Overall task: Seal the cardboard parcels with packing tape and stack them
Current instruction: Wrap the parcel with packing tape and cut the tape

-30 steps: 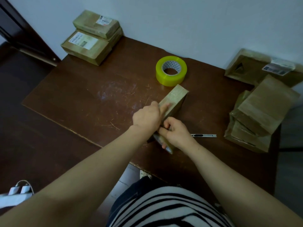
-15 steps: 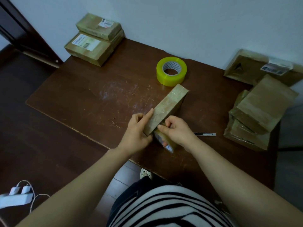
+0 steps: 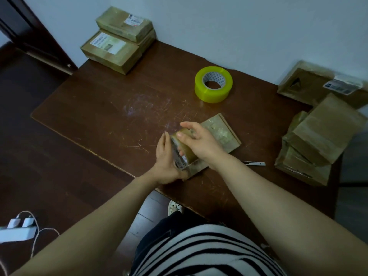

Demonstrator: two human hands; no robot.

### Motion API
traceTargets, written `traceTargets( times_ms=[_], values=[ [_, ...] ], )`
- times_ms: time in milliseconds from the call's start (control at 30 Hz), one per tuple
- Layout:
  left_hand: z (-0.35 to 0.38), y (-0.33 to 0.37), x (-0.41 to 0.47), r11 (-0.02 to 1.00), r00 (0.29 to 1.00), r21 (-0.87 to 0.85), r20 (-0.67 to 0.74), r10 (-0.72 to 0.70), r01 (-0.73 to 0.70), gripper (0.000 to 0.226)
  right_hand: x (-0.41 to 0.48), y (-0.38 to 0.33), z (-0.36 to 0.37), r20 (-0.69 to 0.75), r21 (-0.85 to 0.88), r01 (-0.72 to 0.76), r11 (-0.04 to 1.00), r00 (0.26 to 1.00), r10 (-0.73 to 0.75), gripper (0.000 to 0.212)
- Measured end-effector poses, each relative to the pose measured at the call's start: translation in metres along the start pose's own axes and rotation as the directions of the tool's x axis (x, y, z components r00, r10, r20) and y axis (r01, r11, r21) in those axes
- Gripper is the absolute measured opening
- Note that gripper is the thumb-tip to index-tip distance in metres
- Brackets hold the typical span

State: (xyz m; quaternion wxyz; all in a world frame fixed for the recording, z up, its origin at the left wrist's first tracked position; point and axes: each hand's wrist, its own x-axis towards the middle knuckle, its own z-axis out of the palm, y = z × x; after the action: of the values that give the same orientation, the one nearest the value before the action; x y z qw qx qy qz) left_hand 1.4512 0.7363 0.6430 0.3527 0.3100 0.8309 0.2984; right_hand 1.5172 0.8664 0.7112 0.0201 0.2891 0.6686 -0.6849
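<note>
Parcel: a flat cardboard parcel (image 3: pixel 223 134) lies on the desk (image 3: pixel 99 116), close to the near edge and a bit right of the middle. Its top is shiny with clear tape.
Brown roll: a brown tape roll (image 3: pixel 184 150) with a printed paper strip on it is held up between both hands. It is over the near left end of the parcel.
Right hand: the right hand (image 3: pixel 199 145) grips the brown tape roll from above. Its fingers bend over the top and its thumb sits on the near side.
Left hand: the left hand (image 3: pixel 166 162) holds the left side of the brown tape roll. Its fingers point up along the roll and its thumb is tucked under it.
Knife: a thin box knife (image 3: pixel 253 163) lies flat on the desk by the right arm, near the parcel.
Yellow roll: a yellow tape roll (image 3: pixel 213 84) lies flat near the far edge, well apart from the parcel.
Left stack: taped parcels (image 3: pixel 117 42) with white labels are piled at the far left corner.
Right pile: more brown parcels (image 3: pixel 318 140) are heaped in a messy pile at the right edge.
Wall parcel: one big labelled parcel (image 3: pixel 318 84) leans on the wall at the far right corner.
Floor: a white power strip (image 3: pixel 16 232) with a cord lies on the dark floor to the left.
</note>
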Motion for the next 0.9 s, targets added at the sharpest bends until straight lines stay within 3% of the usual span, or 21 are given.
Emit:
traceTargets(
  times_ms=[100,233,333,400,500,600,700,733,900],
  values=[
    [0.014,-0.008,0.005,0.973,0.999,0.231,-0.02,0.035,-0.03,0.158,0.012,-0.001,0.003,-0.003,-0.035,-0.008,0.999,1.0,0.008,0.037],
    [0.018,-0.011,0.01,0.988,0.997,0.155,-0.06,0.038,-0.028,0.156,0.006,0.005,-0.001,0.032,-0.062,-0.013,0.998,0.999,0.015,0.05],
    [0.018,-0.012,0.01,0.983,0.997,0.179,-0.056,0.055,-0.044,0.156,-0.013,0.013,-0.011,0.078,-0.101,0.099,0.99,0.993,-0.091,0.057],
    [0.018,-0.01,0.01,0.989,0.997,0.147,-0.073,0.036,-0.025,0.156,-0.031,0.02,-0.021,0.047,-0.213,0.15,0.966,0.989,-0.143,0.053],
    [0.018,-0.009,0.011,0.988,0.994,0.153,-0.094,0.05,-0.035,0.153,-0.067,0.037,-0.04,-0.056,-0.413,0.072,0.908,0.993,-0.104,0.032],
    [0.017,-0.01,0.012,0.978,0.994,0.203,-0.084,0.075,-0.057,0.148,-0.089,0.044,-0.047,-0.058,-0.678,-0.032,0.735,0.998,-0.01,0.026],
    [0.016,-0.011,0.012,0.969,0.992,0.235,-0.081,0.094,-0.073,0.14,-0.083,0.04,-0.038,-0.011,-0.914,-0.035,0.404,0.998,0.062,0.032],
    [0.016,-0.012,0.013,0.966,0.992,0.245,-0.08,0.099,-0.077,0.137,-0.079,0.04,-0.035,-0.01,-0.941,-0.041,0.336,0.996,0.093,0.032],
    [0.015,-0.016,0.015,0.961,0.995,0.269,-0.064,0.078,-0.058,0.137,-0.057,0.048,-0.016,-0.06,-0.961,-0.127,0.247,0.963,0.263,0.023]
  ],
)
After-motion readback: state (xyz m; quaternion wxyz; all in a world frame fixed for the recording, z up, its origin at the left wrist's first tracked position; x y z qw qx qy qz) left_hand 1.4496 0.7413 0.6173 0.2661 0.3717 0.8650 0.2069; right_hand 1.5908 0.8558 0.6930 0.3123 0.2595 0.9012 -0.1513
